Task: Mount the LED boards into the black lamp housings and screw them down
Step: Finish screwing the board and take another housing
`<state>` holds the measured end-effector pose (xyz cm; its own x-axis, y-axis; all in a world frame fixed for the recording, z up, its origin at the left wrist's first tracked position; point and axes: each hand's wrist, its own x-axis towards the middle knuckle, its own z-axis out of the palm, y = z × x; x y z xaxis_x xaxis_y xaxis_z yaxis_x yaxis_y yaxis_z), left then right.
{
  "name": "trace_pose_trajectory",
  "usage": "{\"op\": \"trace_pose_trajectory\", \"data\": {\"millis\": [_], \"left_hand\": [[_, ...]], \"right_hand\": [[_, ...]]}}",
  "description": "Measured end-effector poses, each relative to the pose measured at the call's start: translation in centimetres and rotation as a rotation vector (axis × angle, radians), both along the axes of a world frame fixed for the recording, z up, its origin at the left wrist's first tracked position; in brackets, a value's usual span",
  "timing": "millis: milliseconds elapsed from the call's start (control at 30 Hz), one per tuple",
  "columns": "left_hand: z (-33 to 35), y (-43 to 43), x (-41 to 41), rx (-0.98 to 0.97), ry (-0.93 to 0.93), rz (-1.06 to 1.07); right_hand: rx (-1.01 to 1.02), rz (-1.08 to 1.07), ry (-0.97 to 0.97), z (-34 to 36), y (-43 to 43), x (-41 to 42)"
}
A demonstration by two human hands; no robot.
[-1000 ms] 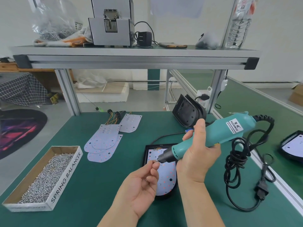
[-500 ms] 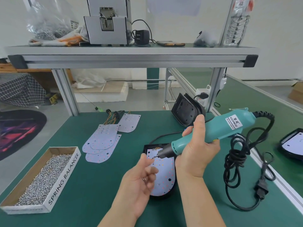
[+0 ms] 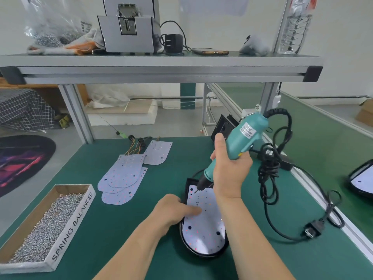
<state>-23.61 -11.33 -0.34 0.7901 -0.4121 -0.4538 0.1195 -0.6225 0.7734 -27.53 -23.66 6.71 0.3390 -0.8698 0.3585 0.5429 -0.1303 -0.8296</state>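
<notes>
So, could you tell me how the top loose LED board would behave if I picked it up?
The loose LED boards look thin and flat, so probably light and fairly stiff. They overlap, so the top one may slide. Its coloured wires could drag or snag.

Right-edge lamp housing (image 3: 352, 177) partly off-frame

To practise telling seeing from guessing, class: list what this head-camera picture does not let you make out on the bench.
All head view.
Screw on the screwdriver bit or not: too small and blurred.
Left hand: fingertips tucked under it, so its grip is unclear.
LED board, far right corner: behind the right hand.
Second housing: cut off by the right edge.
</notes>
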Motion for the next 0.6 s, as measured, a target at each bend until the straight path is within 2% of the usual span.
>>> {"op": "trace_pose_trajectory", "data": {"millis": [133,600], "left_hand": [[-0.7,-0.4,0.1,-0.122,0.1,0.024],[-1.1,-0.5,0.3,-0.195,0.151,0.0]], "right_hand": [[-0.073,0.016,0.064,-0.9,-0.1,1.2],[-0.174,0.016,0.131,-1.9,0.0,2.8]]}}
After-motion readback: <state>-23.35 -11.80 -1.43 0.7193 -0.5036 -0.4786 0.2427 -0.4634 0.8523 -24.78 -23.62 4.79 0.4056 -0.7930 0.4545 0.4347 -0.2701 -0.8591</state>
